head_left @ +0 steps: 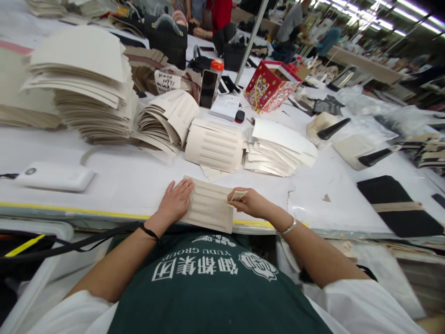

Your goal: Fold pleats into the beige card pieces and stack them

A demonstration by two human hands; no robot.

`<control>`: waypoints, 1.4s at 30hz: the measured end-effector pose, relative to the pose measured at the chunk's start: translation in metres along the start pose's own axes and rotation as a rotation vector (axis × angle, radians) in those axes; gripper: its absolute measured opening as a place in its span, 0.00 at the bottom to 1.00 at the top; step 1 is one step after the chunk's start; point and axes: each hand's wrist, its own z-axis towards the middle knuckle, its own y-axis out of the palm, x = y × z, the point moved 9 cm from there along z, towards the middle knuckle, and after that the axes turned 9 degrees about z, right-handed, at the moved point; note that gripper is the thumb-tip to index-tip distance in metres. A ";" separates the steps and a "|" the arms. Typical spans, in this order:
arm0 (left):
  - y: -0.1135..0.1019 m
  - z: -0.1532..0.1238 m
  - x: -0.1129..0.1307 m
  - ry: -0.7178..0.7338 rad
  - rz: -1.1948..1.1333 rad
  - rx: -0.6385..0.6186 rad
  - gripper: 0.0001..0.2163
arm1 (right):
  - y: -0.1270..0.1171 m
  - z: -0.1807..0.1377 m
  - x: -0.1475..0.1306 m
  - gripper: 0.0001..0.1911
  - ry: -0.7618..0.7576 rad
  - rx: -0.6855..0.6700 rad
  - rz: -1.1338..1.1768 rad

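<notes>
A beige ribbed panel [210,204] lies at the front edge of the white table, its lower edge reaching over the rim. My left hand [178,197] rests flat on the panel's left end, fingers stretched out. Over the panel's right end, my right hand [253,204] is closed around a small pale flat piece [238,195], whose exact kind I cannot make out. Just behind the panel stand a curved stack of similar ribbed panels [214,144] and, to its right, a fanned pile of plain pale sheets [278,148].
A tall stack of beige sheets [79,60] and another ribbed pile [170,118] stand at left. Nearer lies a white box-shaped device [55,177] with a cable. Behind are a phone [208,88] and a red box [269,86]. At right lies a black panel [399,204].
</notes>
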 end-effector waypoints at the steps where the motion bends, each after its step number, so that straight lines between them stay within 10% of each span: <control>1: 0.000 0.000 0.000 -0.001 -0.004 0.006 0.22 | -0.001 -0.004 0.003 0.06 0.035 0.007 0.009; 9: 0.001 -0.002 0.000 0.011 0.003 -0.001 0.21 | 0.050 0.056 -0.050 0.08 -0.272 0.162 0.002; 16: 0.002 0.000 0.000 0.003 0.003 -0.008 0.22 | 0.010 -0.013 -0.013 0.06 -0.109 0.121 -0.059; 24: 0.003 0.000 0.001 -0.003 0.018 -0.018 0.23 | 0.054 0.054 -0.051 0.07 -0.305 0.105 0.032; 32: 0.004 0.002 0.000 -0.032 -0.001 0.007 0.22 | 0.009 -0.025 -0.013 0.07 -0.042 0.089 -0.032; 38: 0.003 0.004 0.001 -0.042 0.000 -0.020 0.23 | 0.057 0.027 -0.052 0.07 -0.275 0.137 0.036; 42: 0.007 0.003 -0.001 -0.035 0.012 -0.052 0.23 | 0.045 0.007 -0.039 0.07 -0.215 0.101 0.020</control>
